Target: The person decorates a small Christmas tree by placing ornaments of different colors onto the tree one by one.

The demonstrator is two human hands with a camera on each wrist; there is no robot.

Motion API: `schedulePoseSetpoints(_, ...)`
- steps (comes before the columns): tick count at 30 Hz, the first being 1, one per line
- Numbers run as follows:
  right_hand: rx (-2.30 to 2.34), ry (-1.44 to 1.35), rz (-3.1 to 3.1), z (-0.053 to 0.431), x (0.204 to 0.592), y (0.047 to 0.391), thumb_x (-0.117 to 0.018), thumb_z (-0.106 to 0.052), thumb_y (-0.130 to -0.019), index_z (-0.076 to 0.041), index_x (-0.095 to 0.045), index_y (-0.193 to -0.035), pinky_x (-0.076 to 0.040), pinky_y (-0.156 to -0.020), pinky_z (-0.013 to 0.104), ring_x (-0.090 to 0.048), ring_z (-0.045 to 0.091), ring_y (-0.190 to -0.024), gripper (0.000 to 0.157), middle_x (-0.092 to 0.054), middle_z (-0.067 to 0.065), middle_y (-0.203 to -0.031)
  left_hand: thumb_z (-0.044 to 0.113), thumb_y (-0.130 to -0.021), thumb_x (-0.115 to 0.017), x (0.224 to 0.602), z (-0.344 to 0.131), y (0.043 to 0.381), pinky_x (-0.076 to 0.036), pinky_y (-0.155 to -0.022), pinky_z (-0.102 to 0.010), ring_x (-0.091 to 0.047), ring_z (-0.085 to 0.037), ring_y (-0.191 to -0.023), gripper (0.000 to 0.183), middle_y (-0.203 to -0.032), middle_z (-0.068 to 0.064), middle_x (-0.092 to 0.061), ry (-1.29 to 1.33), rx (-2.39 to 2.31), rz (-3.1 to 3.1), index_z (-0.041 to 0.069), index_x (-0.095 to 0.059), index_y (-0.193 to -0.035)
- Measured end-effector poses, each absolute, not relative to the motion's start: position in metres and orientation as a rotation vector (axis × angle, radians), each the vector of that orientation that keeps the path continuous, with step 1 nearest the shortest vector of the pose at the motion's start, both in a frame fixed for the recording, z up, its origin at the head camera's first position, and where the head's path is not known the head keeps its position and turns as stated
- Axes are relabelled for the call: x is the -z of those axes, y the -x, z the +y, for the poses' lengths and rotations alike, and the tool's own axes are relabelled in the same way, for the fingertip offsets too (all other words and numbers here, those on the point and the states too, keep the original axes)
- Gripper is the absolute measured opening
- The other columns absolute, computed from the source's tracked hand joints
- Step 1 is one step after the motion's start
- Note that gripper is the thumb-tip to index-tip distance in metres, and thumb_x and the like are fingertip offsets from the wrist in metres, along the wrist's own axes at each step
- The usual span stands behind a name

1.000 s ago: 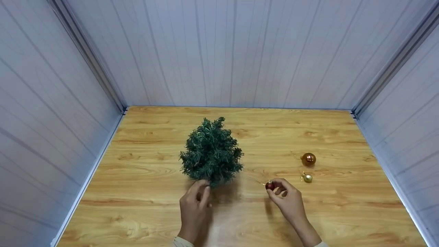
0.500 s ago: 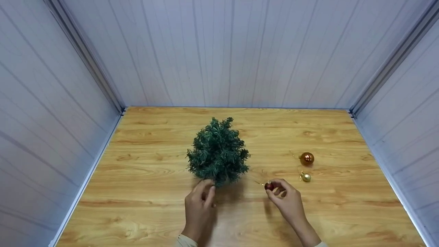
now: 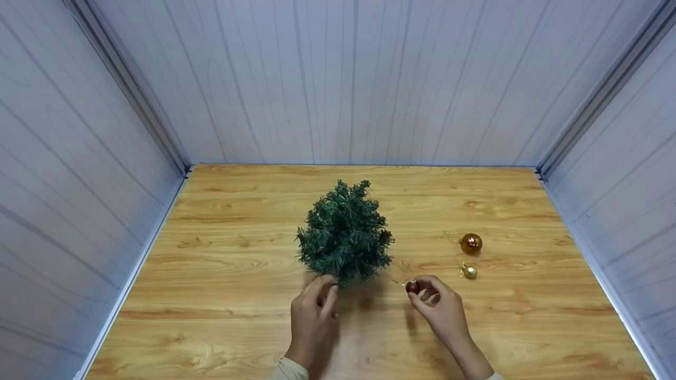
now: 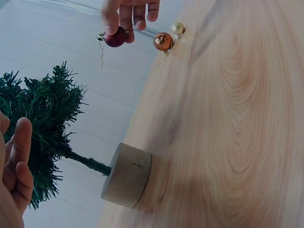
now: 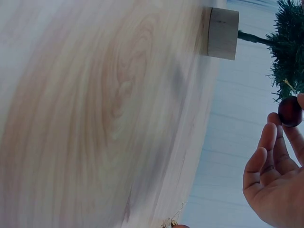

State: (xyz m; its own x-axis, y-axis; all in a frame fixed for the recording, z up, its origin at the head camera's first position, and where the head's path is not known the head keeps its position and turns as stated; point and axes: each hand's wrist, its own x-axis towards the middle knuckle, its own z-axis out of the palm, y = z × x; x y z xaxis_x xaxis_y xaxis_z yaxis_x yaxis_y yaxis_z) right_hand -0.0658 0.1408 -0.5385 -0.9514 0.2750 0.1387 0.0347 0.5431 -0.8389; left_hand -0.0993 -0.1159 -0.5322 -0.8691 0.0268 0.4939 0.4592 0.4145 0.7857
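Observation:
A small artificial Christmas tree [image 3: 346,232] stands upright on a round wooden base [image 4: 127,175]. My left hand [image 3: 316,314] grips the tree's lower front branches; the fingertips are partly hidden by the greenery. To the right of the tree, my right hand [image 3: 442,307] pinches a dark red bauble [image 3: 412,286] between thumb and finger, above the table. From the bauble's cap a gold string hangs free, clearest in the left wrist view. The bauble and the tree are apart in the head view.
An amber bauble [image 3: 471,243] and a smaller pale gold bauble [image 3: 469,271] lie on the wooden table [image 3: 222,232], right of the tree. White panel walls [image 3: 338,84] close in the back and both sides.
The tree has shifted to the right together with my left hand, nearer the red bauble. My right hand stays almost in place, holding the same bauble.

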Motion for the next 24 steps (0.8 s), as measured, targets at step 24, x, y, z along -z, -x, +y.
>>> schedulePoseSetpoints(24, -1.411, 0.279, -2.525, 0.137, 0.54, 0.067, -0.079, -0.008, -0.081, -0.017, -0.071, -0.102, -0.049, -0.064, 0.022, -0.06, 0.008, -0.072, 0.024, -0.07, -0.004, -0.088, 0.005, -0.092, -0.066, 0.536, -0.135, 0.107, -0.042, -0.042, -0.018, -0.047, 0.004, -0.046, 0.015, -0.07, 0.008, -0.06, 0.304, 1.412, -2.256, 0.018, -0.068, -0.099)
